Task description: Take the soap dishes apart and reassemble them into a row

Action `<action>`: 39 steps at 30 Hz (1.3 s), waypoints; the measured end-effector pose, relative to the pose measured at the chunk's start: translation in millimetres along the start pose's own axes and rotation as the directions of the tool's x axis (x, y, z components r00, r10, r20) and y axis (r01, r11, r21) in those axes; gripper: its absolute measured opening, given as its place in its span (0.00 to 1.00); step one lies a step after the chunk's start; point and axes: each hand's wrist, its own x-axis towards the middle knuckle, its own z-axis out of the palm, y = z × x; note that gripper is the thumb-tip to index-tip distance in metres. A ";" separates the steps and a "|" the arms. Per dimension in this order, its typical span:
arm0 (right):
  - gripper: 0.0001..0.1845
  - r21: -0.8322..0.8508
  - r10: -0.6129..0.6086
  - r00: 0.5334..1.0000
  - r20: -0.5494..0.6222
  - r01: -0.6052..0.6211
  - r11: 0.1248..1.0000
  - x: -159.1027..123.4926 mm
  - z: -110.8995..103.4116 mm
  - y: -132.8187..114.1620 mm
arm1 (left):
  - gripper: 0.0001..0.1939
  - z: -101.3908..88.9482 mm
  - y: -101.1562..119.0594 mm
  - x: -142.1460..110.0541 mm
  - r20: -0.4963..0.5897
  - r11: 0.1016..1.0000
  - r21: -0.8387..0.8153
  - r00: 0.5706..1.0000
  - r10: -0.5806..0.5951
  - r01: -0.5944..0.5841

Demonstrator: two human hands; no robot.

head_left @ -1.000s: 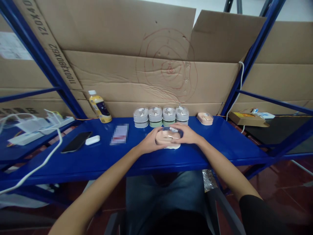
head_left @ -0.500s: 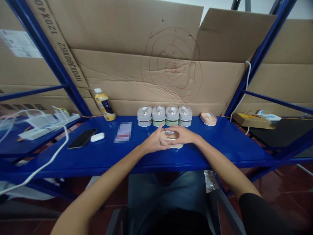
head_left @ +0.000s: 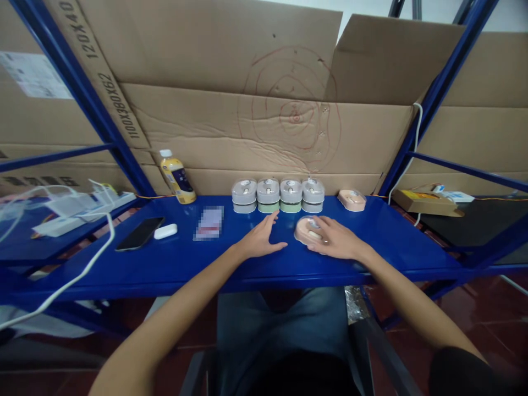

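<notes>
The right hand (head_left: 340, 239) hides part of the peach box (head_left: 304, 231) near the front edge of the table (head_left: 391, 242). Toward the left end, a card (head_left: 209, 223) is blurred into squares. Words on the bottle (head_left: 178, 179) by the back edge are too small to read. The picture cuts off a white cord (head_left: 88, 268).

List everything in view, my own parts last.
Near case: one, beige, centre
Far case: one, beige, back right
Stacks: four, grey, two green below, back centre
Bottle: one, yellow, back left
Phone: one, black, left
Small case: one, white, beside phone
Pixelated item: one, pale, centre left
Power strip: one, white, far left
Cables: several, white, both sides
Open box: one, brown, far right
Cardboard: several, brown, behind
Frame: one, blue, around
Table: one, blue, middle
Chair: one, grey, below
Jeans: one, blue, below
Left hand: one, bare, open, centre
Right hand: one, bare, on near case
</notes>
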 end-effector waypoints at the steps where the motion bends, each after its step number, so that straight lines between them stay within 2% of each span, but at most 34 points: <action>1: 0.56 -0.015 0.016 1.000 -0.004 -0.016 1.000 -14.4 -5.5 10.6 | 0.54 -0.5 0.9 0.0 -0.002 1.000 0.018 1.000 0.000 0.000; 4: 0.61 -0.074 0.002 1.000 -0.016 -0.003 0.997 -53.9 -21.4 39.4 | 0.51 -2.1 2.5 0.1 -0.008 0.999 0.050 1.000 0.018 -0.017; 7: 0.46 -0.188 -0.023 0.999 -0.030 0.016 0.982 -73.5 -29.7 56.2 | 0.49 -3.5 2.9 -0.1 -0.004 0.997 0.072 1.000 0.020 -0.020; 9: 0.38 -0.285 -0.023 0.998 -0.055 0.007 0.958 -70.6 -29.8 62.1 | 0.48 -4.1 3.1 -0.3 0.003 0.996 0.083 1.000 0.011 -0.011; 12: 0.37 -0.404 0.023 0.995 -0.094 -0.059 0.913 -46.1 -24.8 71.6 | 0.47 -4.6 3.3 -0.4 0.002 0.996 0.087 1.000 0.015 -0.015; 15: 0.35 -0.482 0.087 0.987 -0.133 -0.141 0.865 -8.7 -16.5 86.4 | 0.46 -4.9 3.7 -0.3 0.002 0.997 0.080 1.000 0.014 -0.014; 21: 0.33 -0.542 0.220 0.961 -0.169 -0.277 0.794 56.3 -6.4 112.1 | 0.45 -7.2 6.3 -0.7 0.017 0.997 0.071 1.000 -0.010 0.009; 25: 0.33 -0.444 0.226 0.940 -0.254 -0.321 0.836 78.2 -9.6 106.8 | 0.45 -7.2 6.2 -0.8 0.035 0.997 0.081 0.999 -0.022 0.019; 28: 0.35 -0.306 0.193 0.919 -0.344 -0.303 0.903 94.6 -10.2 86.5 | 0.45 -5.4 3.4 -0.4 0.021 0.997 0.081 1.000 -0.004 0.003; 30: 0.39 -0.223 0.212 0.906 -0.366 -0.306 0.925 108.9 -7.6 69.8 | 0.44 -4.2 1.3 -0.1 0.006 0.996 0.085 1.000 0.009 -0.009; 33: 0.46 -0.133 0.313 0.886 -0.341 -0.376 0.917 130.6 0.1 51.0 | 0.44 -3.6 -0.7 0.1 -0.003 0.997 0.075 1.000 0.015 -0.015; 36: 0.44 -0.104 0.380 0.865 -0.329 -0.433 0.895 142.5 8.4 45.9 | 0.44 -4.3 -1.1 0.1 0.006 0.997 0.073 1.000 0.016 -0.017; 39: 0.42 -0.071 0.365 0.849 -0.383 -0.421 0.904 139.8 11.0 49.9 | 0.44 -5.1 -0.8 -0.3 0.015 0.997 0.078 1.000 0.019 -0.020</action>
